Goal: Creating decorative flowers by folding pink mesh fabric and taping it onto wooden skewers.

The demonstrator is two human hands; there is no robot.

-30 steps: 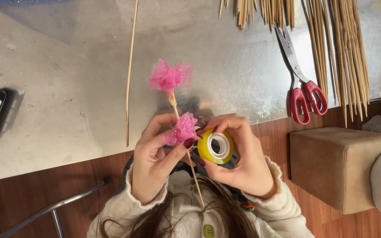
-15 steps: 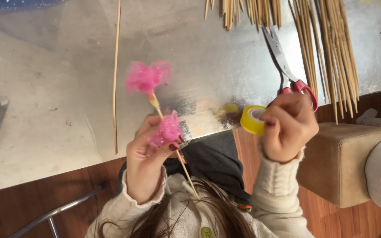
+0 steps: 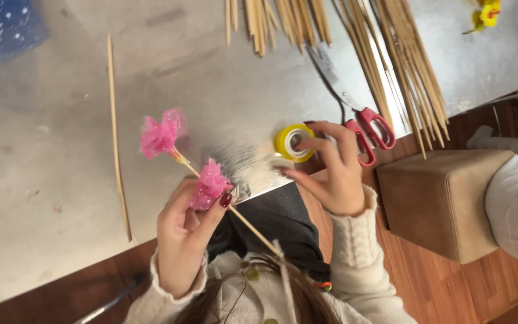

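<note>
At table edge: left hand (image 3: 184, 240) pinches flower stick (image 3: 211, 186); right hand (image 3: 331, 171) seemingly grips tape roll (image 3: 293, 143).

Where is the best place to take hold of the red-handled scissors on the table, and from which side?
Probably by the red loops. The scissors lie flat, blades shut and partly under the bamboo sticks, handles toward the table's near edge. Come from that edge, beside the right hand holding the yellow tape roll.

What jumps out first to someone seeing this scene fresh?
Bright pink tufts on a thin wooden stick, pinched in the left hand near the table's front edge. Beside them, the right hand holds a yellow tape roll just over the grey table. Behind it lie red-handled scissors among a spread of bamboo sticks.
</note>
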